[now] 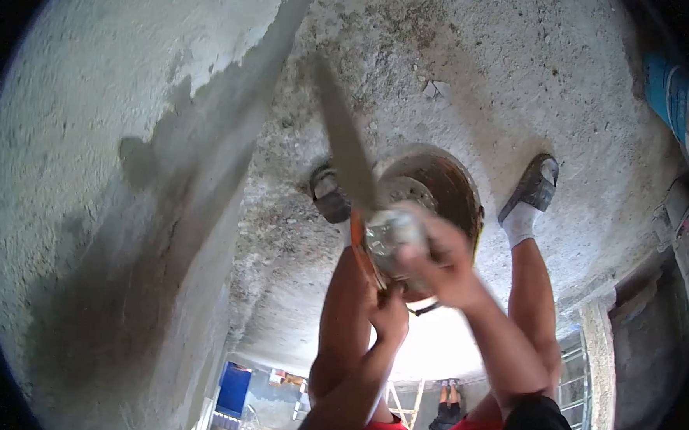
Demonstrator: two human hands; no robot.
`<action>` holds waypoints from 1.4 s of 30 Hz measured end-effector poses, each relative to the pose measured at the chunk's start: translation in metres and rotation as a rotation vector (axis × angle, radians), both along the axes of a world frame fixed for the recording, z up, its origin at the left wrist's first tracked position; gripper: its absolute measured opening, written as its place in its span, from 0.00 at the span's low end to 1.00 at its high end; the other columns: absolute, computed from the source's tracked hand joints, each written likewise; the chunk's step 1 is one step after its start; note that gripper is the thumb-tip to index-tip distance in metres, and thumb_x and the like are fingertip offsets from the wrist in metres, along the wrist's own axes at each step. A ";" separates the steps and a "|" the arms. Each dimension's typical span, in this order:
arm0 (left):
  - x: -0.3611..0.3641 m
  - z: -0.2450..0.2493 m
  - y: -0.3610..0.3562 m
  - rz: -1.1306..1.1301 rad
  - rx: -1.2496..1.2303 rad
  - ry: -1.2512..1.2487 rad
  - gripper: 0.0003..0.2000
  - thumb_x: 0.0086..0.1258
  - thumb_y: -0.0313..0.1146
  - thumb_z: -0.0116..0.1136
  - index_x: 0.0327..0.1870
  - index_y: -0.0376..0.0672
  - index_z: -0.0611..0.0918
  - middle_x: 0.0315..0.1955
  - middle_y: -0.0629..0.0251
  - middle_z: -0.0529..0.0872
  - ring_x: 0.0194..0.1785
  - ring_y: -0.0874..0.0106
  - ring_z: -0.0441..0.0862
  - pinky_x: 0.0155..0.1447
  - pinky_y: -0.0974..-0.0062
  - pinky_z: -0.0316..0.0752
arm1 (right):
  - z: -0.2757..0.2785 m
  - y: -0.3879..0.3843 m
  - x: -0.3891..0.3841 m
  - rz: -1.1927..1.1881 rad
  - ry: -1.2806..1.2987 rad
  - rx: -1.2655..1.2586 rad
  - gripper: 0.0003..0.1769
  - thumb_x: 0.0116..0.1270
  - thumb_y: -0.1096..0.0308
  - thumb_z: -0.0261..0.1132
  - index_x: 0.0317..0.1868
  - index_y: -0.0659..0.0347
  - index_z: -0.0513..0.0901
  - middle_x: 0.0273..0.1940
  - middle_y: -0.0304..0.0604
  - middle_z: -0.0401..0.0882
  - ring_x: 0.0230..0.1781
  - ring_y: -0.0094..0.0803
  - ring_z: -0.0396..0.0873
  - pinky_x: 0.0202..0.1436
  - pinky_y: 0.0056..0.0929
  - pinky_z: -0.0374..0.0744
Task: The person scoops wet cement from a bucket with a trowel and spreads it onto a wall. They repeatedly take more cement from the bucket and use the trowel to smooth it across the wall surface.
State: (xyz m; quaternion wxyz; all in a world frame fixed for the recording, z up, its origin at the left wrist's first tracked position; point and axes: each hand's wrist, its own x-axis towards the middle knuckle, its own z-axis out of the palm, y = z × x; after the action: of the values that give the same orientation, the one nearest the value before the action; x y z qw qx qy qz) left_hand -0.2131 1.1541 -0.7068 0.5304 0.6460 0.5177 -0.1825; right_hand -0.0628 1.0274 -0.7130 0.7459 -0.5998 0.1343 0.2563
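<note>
The right hand [440, 255] is smeared by motion, its fingers closed around a long grey tool [345, 137]; the grip itself is hard to make out. The tool's narrow blade slants up and away to the left, and a pale, wet-looking lump [390, 234] lies where blade and fingers meet, its outline blurred. The left hand [390, 315] is narrow, fingers curled at the near rim of a bucket [470, 190]; their tips are partly hidden. The bucket stands between the legs, its inside stained brown, with grey material visible in it but much of its contents covered by the right hand. Beyond are two sandaled feet on rough, blotchy ground [483, 90]. A wall [126, 227] with a dark damp patch fills the left side. At the right edge, a blue container [669, 96] is cut off. Near the bottom, another person [448, 413] appears small, partly hidden.
</note>
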 end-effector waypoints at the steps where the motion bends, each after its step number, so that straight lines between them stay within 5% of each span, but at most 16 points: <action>1: 0.006 0.000 -0.001 0.022 0.025 0.005 0.19 0.65 0.18 0.58 0.59 0.33 0.80 0.52 0.63 0.86 0.53 0.72 0.82 0.59 0.72 0.75 | 0.004 -0.035 -0.005 0.077 0.135 -0.010 0.23 0.72 0.68 0.69 0.65 0.67 0.78 0.52 0.49 0.84 0.48 0.32 0.81 0.54 0.33 0.78; 3: 0.014 0.002 -0.001 0.024 0.048 0.008 0.23 0.62 0.17 0.58 0.61 0.33 0.79 0.56 0.60 0.85 0.59 0.69 0.80 0.65 0.70 0.71 | 0.019 -0.095 -0.006 0.228 0.356 -0.104 0.21 0.71 0.68 0.69 0.62 0.67 0.80 0.52 0.49 0.84 0.48 0.36 0.82 0.53 0.34 0.79; 4: 0.011 -0.006 0.000 0.137 0.010 -0.113 0.16 0.63 0.15 0.56 0.52 0.31 0.84 0.46 0.63 0.89 0.49 0.76 0.84 0.54 0.78 0.76 | 0.023 -0.117 0.000 0.302 0.422 -0.187 0.21 0.70 0.68 0.70 0.60 0.66 0.82 0.51 0.51 0.85 0.47 0.39 0.84 0.53 0.35 0.79; 7: 0.023 -0.007 0.011 0.007 0.051 -0.245 0.14 0.64 0.14 0.56 0.50 0.31 0.84 0.46 0.62 0.89 0.49 0.76 0.84 0.55 0.79 0.75 | 0.019 -0.147 0.033 0.765 0.141 -0.438 0.20 0.59 0.69 0.74 0.52 0.66 0.84 0.39 0.56 0.87 0.43 0.52 0.86 0.49 0.41 0.82; 10: 0.033 -0.002 0.020 0.003 0.081 -0.274 0.17 0.62 0.14 0.54 0.53 0.28 0.82 0.47 0.62 0.88 0.50 0.76 0.82 0.60 0.77 0.73 | -0.003 -0.139 0.064 1.096 -0.092 -0.673 0.14 0.61 0.68 0.71 0.46 0.63 0.86 0.37 0.55 0.87 0.39 0.53 0.87 0.45 0.46 0.83; 17: 0.039 0.012 0.041 -0.118 0.137 -0.127 0.13 0.61 0.15 0.54 0.46 0.29 0.84 0.38 0.64 0.88 0.40 0.78 0.82 0.47 0.79 0.75 | -0.045 -0.060 0.079 1.352 -0.324 -0.879 0.10 0.61 0.69 0.67 0.40 0.63 0.88 0.37 0.57 0.88 0.39 0.52 0.89 0.44 0.46 0.87; 19: 0.049 0.013 0.041 -0.318 0.244 -0.376 0.09 0.61 0.16 0.53 0.40 0.31 0.83 0.32 0.67 0.86 0.35 0.81 0.80 0.41 0.80 0.74 | -0.032 -0.046 0.079 1.569 -0.280 -0.812 0.10 0.59 0.72 0.66 0.39 0.65 0.89 0.37 0.57 0.89 0.42 0.50 0.89 0.45 0.44 0.87; 22: 0.048 0.014 0.038 -0.364 0.259 -0.374 0.07 0.60 0.15 0.53 0.35 0.31 0.82 0.28 0.70 0.84 0.33 0.83 0.77 0.39 0.81 0.71 | -0.038 -0.056 0.073 1.544 -0.161 -0.659 0.06 0.60 0.70 0.69 0.32 0.64 0.88 0.34 0.56 0.88 0.37 0.49 0.89 0.38 0.46 0.86; 26: 0.036 0.003 0.034 -0.343 0.246 -0.412 0.05 0.59 0.15 0.53 0.32 0.32 0.80 0.26 0.71 0.82 0.32 0.84 0.75 0.36 0.81 0.69 | -0.071 -0.085 0.039 1.358 -0.188 -0.359 0.10 0.65 0.65 0.68 0.35 0.64 0.88 0.30 0.53 0.87 0.29 0.41 0.88 0.31 0.41 0.83; 28: 0.038 0.011 0.031 -0.330 0.164 -0.314 0.04 0.58 0.15 0.53 0.31 0.32 0.80 0.25 0.71 0.82 0.33 0.84 0.75 0.37 0.82 0.68 | -0.068 -0.090 0.043 1.334 0.490 -0.181 0.16 0.70 0.57 0.68 0.37 0.64 0.86 0.27 0.48 0.84 0.24 0.33 0.83 0.26 0.35 0.79; 31: 0.047 0.014 0.024 -0.232 0.119 -0.337 0.04 0.57 0.16 0.54 0.31 0.33 0.80 0.25 0.71 0.82 0.33 0.84 0.75 0.38 0.82 0.69 | -0.084 -0.110 0.018 1.113 0.583 0.006 0.21 0.74 0.51 0.65 0.48 0.63 0.88 0.26 0.43 0.82 0.20 0.28 0.77 0.24 0.31 0.77; 35: 0.047 0.012 0.027 -0.194 0.086 -0.350 0.07 0.56 0.16 0.54 0.34 0.31 0.82 0.27 0.72 0.83 0.33 0.83 0.76 0.40 0.81 0.70 | -0.085 -0.135 0.004 0.931 0.641 0.121 0.22 0.73 0.51 0.67 0.50 0.63 0.88 0.26 0.42 0.82 0.20 0.28 0.78 0.23 0.30 0.76; 40: 0.053 0.010 0.025 -0.095 -0.019 -0.380 0.21 0.56 0.16 0.52 0.53 0.27 0.82 0.44 0.66 0.87 0.44 0.80 0.80 0.51 0.82 0.71 | -0.074 -0.155 0.007 0.754 0.569 0.170 0.23 0.71 0.51 0.70 0.49 0.66 0.89 0.25 0.40 0.81 0.21 0.26 0.79 0.24 0.28 0.77; 42: 0.054 0.005 0.026 -0.048 -0.012 -0.407 0.18 0.57 0.16 0.54 0.50 0.28 0.82 0.42 0.66 0.87 0.44 0.79 0.81 0.51 0.81 0.72 | -0.074 -0.164 0.008 0.721 0.539 0.178 0.22 0.70 0.53 0.71 0.50 0.67 0.88 0.25 0.40 0.81 0.21 0.26 0.79 0.24 0.28 0.77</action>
State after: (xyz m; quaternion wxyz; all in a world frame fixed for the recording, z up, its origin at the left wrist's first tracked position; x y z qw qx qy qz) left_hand -0.1590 1.1799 -0.7019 0.6234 0.6785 0.3832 -0.0638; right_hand -0.0549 0.8637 -0.7866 0.5961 -0.4537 0.0837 0.6571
